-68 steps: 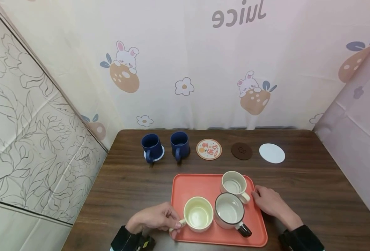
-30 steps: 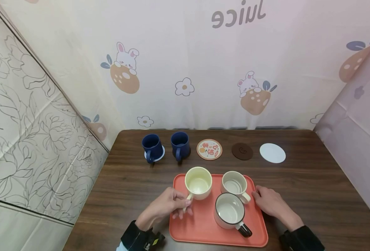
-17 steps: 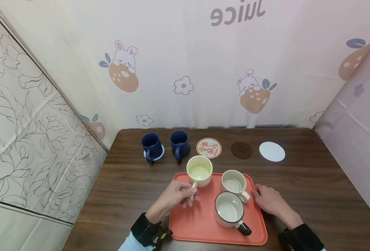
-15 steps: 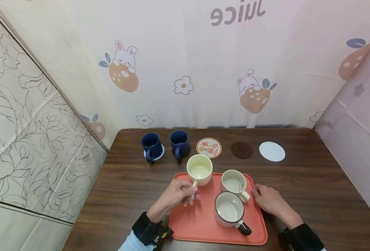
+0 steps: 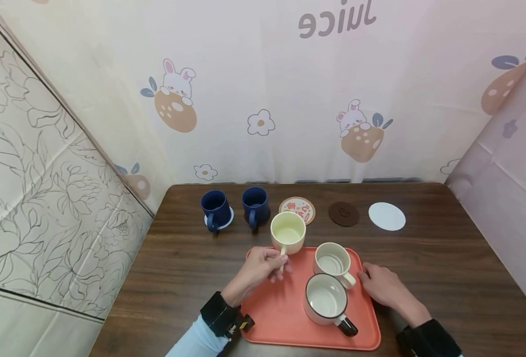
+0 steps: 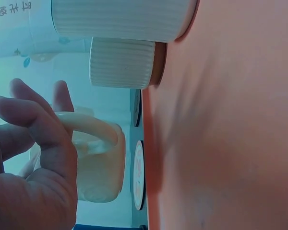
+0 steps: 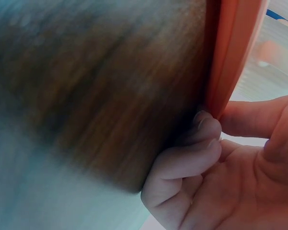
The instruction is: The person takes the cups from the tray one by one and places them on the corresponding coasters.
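My left hand [image 5: 263,267] pinches the handle of a pale yellow mug [image 5: 288,233] and holds it raised over the far edge of the red tray [image 5: 281,317]. In the left wrist view that mug [image 6: 103,172] hangs clear of the tray, with a patterned coaster [image 6: 139,175] beyond it. My right hand [image 5: 385,286] grips the tray's right rim; in the right wrist view the thumb lies on one side of the rim [image 7: 230,62] and curled fingers [image 7: 187,160] on the other. On the tray stand a cream mug [image 5: 333,259] and a white mug with black handle [image 5: 326,297].
Two dark blue mugs stand at the back left: one [image 5: 215,208] on a white coaster, the other [image 5: 255,206] on a dark one. To their right lie the patterned coaster [image 5: 305,208], partly hidden, a brown coaster [image 5: 344,214] and a white coaster [image 5: 386,216].
My left hand has lifted the yellow mug from the tray's near left and carried it away from me and rightward, towards the patterned coaster. The right hand has stayed at the tray's rim.
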Motion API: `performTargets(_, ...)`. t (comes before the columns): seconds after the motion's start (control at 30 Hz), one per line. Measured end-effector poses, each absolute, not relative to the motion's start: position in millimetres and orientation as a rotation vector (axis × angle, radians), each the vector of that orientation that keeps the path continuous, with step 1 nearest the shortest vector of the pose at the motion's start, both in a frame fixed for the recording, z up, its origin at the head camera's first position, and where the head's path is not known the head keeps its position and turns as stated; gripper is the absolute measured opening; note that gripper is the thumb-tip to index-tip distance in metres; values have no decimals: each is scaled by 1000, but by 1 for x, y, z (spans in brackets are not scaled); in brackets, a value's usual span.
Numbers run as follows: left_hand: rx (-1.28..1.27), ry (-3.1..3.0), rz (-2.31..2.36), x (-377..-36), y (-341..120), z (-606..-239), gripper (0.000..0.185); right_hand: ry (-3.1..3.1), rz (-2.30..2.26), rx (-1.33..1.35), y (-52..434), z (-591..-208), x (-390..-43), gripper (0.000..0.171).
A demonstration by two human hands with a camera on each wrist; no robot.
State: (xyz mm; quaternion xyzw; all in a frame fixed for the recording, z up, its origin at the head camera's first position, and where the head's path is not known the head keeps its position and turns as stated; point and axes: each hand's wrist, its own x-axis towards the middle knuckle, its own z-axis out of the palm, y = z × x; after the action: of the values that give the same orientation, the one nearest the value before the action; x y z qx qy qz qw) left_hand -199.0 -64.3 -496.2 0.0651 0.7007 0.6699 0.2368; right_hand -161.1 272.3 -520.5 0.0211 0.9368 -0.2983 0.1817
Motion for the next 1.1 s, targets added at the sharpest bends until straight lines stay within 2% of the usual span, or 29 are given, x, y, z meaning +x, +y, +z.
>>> performTargets(1.1,94,2002,1901,-248,-19,-505,26,2660,-831,59,273,-521,-161,20)
